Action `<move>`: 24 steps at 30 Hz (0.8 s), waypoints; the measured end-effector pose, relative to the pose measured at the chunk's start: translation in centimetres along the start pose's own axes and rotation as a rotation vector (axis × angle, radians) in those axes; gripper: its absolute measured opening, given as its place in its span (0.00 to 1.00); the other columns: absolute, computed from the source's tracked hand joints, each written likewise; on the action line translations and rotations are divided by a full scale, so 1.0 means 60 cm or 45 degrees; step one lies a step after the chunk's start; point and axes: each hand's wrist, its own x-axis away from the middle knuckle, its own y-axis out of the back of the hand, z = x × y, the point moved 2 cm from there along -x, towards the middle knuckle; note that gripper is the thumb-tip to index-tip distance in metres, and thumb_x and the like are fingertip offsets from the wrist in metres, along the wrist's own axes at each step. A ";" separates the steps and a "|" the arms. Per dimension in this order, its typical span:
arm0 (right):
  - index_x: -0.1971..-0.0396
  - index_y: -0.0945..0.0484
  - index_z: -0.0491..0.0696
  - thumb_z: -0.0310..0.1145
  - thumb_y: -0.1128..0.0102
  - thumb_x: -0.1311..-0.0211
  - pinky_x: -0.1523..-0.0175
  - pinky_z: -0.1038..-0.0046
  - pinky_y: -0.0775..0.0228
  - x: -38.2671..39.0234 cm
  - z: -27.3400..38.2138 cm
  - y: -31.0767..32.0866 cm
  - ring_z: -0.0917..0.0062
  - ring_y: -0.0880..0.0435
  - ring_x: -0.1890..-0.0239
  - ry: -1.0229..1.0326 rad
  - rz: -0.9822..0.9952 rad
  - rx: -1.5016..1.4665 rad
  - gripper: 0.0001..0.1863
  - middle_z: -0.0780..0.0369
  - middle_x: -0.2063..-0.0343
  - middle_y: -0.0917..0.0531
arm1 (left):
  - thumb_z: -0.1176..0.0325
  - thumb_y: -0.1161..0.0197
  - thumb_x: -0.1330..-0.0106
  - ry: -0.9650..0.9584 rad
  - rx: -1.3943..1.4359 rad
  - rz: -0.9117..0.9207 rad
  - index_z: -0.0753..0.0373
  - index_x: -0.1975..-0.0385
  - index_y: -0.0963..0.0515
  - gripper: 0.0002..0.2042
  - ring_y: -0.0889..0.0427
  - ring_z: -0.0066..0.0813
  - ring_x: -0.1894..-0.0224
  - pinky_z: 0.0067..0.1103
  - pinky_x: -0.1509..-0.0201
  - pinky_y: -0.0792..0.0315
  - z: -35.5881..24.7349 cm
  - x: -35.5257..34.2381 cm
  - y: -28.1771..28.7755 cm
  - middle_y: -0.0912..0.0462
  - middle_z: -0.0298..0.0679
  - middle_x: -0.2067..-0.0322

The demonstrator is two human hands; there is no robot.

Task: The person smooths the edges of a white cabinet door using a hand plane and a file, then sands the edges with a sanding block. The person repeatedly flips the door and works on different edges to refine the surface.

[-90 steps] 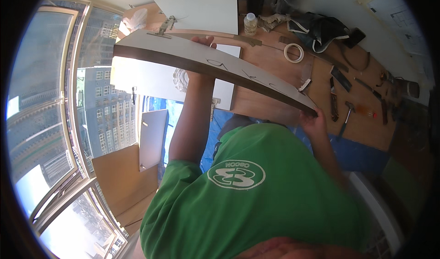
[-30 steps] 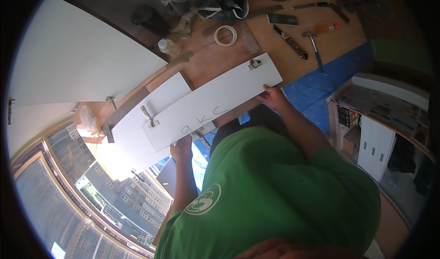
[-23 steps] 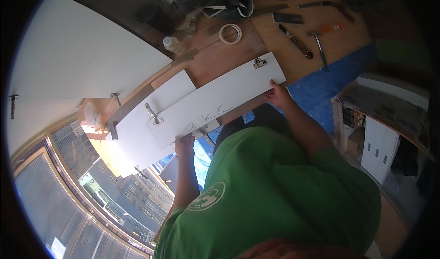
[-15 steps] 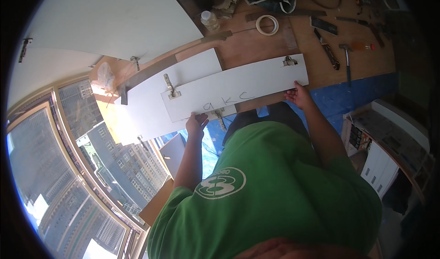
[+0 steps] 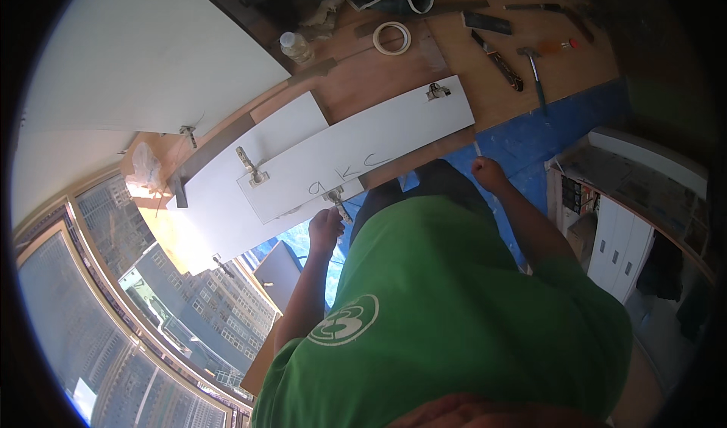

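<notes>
A long white board (image 5: 401, 125) with handwritten marks lies over a wider white panel (image 5: 291, 121) on the wooden workbench (image 5: 382, 76). Metal hinges sit at its left end (image 5: 256, 176) and right end (image 5: 438, 92). Another hinge (image 5: 338, 202) projects from the lower panel's near edge. My left hand (image 5: 324, 229) is closed just below that edge, beside this hinge; what it holds, if anything, is hidden. My right hand (image 5: 488, 172) is closed in front of the bench, clear of the board, above blue sheeting; I cannot make out whether anything is inside it.
A tape roll (image 5: 392, 39), bottle (image 5: 297, 49), utility knife (image 5: 496, 60) and hammer (image 5: 535, 72) lie toward the back and right. A large white panel (image 5: 144, 57) stands left, above windows (image 5: 83, 314). A white cabinet (image 5: 617, 242) stands right, beyond blue sheeting (image 5: 522, 144).
The long board was held raised and tilted three seconds ago; it now lies down. Both hands have let go of its edge, my right hand drawing back and both curling their fingers.
</notes>
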 end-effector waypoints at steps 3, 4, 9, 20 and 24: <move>0.61 0.16 0.45 0.31 0.38 0.36 0.54 0.64 0.22 0.092 -0.031 -0.007 0.61 0.14 0.62 -0.008 0.249 0.569 0.08 0.56 0.64 0.12 | 0.62 0.40 0.25 -0.395 -0.017 0.351 0.69 0.52 0.20 0.15 0.15 0.32 0.60 0.25 0.51 0.23 -0.052 0.065 -0.068 0.15 0.42 0.64; 0.59 0.15 0.45 0.33 0.37 0.36 0.53 0.64 0.22 0.118 -0.035 -0.008 0.62 0.14 0.61 -0.034 0.308 0.463 0.10 0.56 0.63 0.12 | 0.61 0.39 0.24 -0.389 -0.009 0.499 0.68 0.51 0.20 0.15 0.15 0.33 0.57 0.25 0.48 0.24 -0.089 0.089 -0.076 0.15 0.42 0.63; 0.52 0.14 0.44 0.39 0.34 0.33 0.50 0.64 0.21 0.186 0.065 0.071 0.68 0.12 0.59 -0.339 0.911 0.158 0.17 0.56 0.58 0.11 | 0.53 0.50 0.20 -0.029 0.208 1.043 0.74 0.44 0.20 0.26 0.16 0.41 0.44 0.31 0.33 0.29 -0.136 0.031 -0.053 0.14 0.51 0.48; 0.59 0.18 0.42 0.48 0.34 0.30 0.62 0.64 0.24 0.106 0.066 0.134 0.69 0.15 0.71 -0.356 0.251 -0.275 0.21 0.56 0.72 0.14 | 0.42 0.28 0.38 -1.262 -0.896 -0.073 0.62 0.37 0.24 0.36 0.30 0.46 0.28 0.43 0.22 0.42 -0.321 -0.200 -0.421 0.19 0.46 0.39; 0.38 0.26 0.50 0.43 0.35 0.31 0.53 0.61 0.23 0.072 -0.043 0.101 0.61 0.13 0.61 -0.180 0.341 -0.194 0.25 0.53 0.65 0.14 | 0.38 0.25 0.45 -1.305 -0.935 -0.301 0.60 0.36 0.26 0.42 0.34 0.45 0.25 0.50 0.18 0.56 -0.336 -0.252 -0.510 0.21 0.42 0.38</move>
